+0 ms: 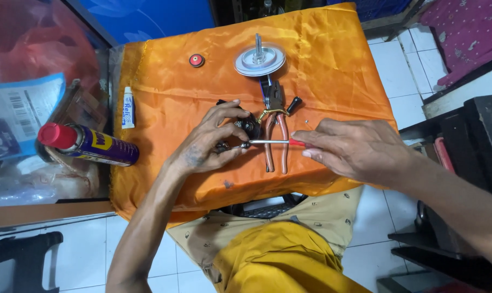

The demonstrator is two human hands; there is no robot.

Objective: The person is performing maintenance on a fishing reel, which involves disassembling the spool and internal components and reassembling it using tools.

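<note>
The left hand (210,142) rests on a surface draped in orange cloth (170,108), its fingers curled around a small black mechanical part (249,126) and pinning it to the cloth near the middle. The right hand (354,147) comes in from the right side, clenched around the red handle of a thin screwdriver (268,142). The metal shaft lies nearly level and runs leftward, its tip meeting the lower edge of the black part just beside the left thumb. The exact point where the tip seats is partly hidden by the fingers, so it is probably a screw there, but that is hard to confirm.

Directly under the shaft lies a pair of pliers with red handles (275,135), handles pointing toward the person and jaws toward the far edge, touching the cloth. Beyond the pliers stands a round white disc with an upright metal spindle (260,58). A small red round cap (196,60) sits to the left of the disc, well apart from it. A small white tube (127,107) lies near the cloth's left edge. Off the cloth to the left, a blue and yellow spray can with a red cap (88,145) lies on its side.
</note>
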